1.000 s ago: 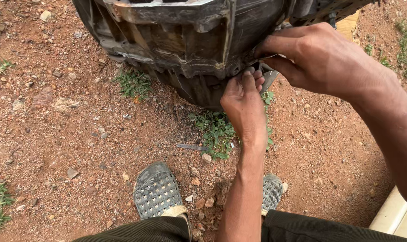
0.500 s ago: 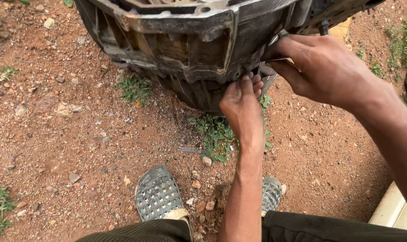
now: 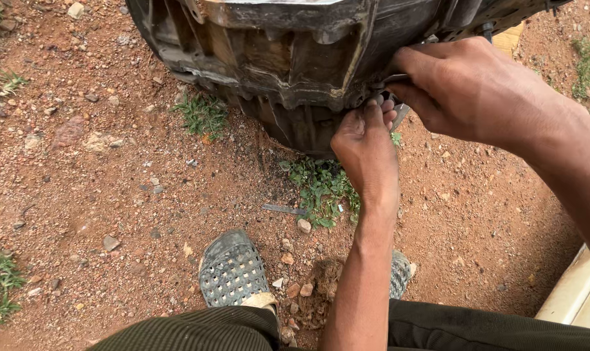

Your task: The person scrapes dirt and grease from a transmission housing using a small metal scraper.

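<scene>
Metal housing (image 3: 295, 58) on the dirt has left hand (image 3: 366, 146) pinching its lower rim, right hand (image 3: 477, 91) clenching a small tool (image 3: 401, 116)

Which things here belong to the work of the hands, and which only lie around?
In the work:
- left hand, fingertips at the casing's lower rim
- right hand, gripping a thin metal tool
- dirty metal casing

Lying around:
- small metal strip on the ground
- weeds
- stones
- perforated shoe
</scene>
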